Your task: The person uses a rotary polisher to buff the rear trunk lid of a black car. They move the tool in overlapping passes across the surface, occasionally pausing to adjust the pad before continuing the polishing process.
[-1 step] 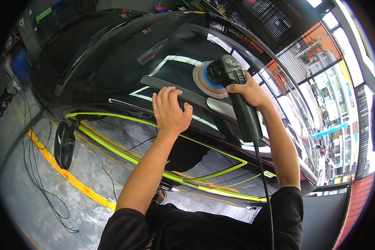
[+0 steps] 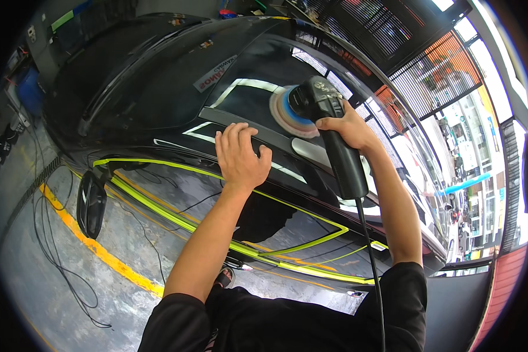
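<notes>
The right hand (image 2: 352, 130) gripped the polisher (image 2: 342, 161) by the roof (image 2: 255, 61), thumb hooked round, other fingers mostly hidden; its blurry pad (image 2: 287, 117) maybe touched; the left hand (image 2: 242, 163) lay nearby, fingers close, thumb out; buffing looked under way, calling next for a flat pad.

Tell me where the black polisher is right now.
In the head view, the polisher is right of centre, gripped in the right hand, with its round pad over the black car's roof.
</notes>
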Demonstrator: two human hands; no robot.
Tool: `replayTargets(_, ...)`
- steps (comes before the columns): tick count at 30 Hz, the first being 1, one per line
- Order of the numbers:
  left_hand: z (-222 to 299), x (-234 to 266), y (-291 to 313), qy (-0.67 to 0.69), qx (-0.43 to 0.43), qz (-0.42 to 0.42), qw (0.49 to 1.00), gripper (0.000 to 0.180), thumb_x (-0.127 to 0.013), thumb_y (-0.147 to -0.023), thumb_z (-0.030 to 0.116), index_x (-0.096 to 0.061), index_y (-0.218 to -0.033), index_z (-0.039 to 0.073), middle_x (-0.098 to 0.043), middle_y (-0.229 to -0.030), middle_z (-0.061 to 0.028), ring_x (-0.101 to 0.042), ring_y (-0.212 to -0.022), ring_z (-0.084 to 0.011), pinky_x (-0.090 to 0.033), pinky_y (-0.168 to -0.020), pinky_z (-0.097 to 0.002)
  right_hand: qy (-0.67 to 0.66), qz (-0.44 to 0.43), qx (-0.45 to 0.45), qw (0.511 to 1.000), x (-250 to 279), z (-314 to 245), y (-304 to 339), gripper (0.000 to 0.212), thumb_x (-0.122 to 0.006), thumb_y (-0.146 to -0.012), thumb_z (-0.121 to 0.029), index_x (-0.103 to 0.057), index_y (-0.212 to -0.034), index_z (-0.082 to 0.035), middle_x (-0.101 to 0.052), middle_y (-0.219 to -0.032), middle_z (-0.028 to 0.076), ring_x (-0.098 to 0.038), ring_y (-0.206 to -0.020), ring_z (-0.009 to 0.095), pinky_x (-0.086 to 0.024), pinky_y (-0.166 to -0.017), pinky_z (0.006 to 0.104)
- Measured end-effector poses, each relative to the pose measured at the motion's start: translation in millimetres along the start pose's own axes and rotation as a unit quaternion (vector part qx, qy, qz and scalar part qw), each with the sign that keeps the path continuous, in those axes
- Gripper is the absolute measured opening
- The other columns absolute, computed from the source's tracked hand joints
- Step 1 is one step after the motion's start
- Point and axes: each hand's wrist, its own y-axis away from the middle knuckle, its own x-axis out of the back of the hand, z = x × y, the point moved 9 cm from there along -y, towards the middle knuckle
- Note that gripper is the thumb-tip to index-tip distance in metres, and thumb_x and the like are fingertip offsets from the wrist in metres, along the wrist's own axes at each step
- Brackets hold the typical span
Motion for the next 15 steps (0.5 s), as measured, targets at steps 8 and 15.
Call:
replayTargets(8,-5.4,1.6,-0.1,0.013,0.005,0.002,1.0,0.035,-0.07,-0.078,0.018,-0.062,-0.112,0.01,-0.061,-0.129,-0.01,-0.056,-0.13,-0.0355,-0.034,-0.118,-0.0622,0.009,-0.034,0.025,0.999,-41.7,-47.0,-33.7,0.098,-0.086,-0.069,-0.04,-0.046,-0.143,0.011,-0.071,-0.106,0.021,-0.072,-0.084,0.025,-0.058,-0.079,0.0355)
replayTargets(15,-3.6,1.5,0.8,0.021,0.001,0.009,1.0,0.036,-0.07,-0.077,0.018,-0.062,-0.111,0.01,-0.06,-0.129,-0.0108,-0.055,-0.129,-0.037,-0.035,-0.116,-0.0644,0.03,-0.044,0.053,0.997,-58.8,-67.7,-55.3,0.09,-0.084,-0.072,-0.036,-0.047,-0.142,0.007,-0.07,-0.101,0.016,-0.069,-0.078,0.021,-0.057,-0.073,0.035)
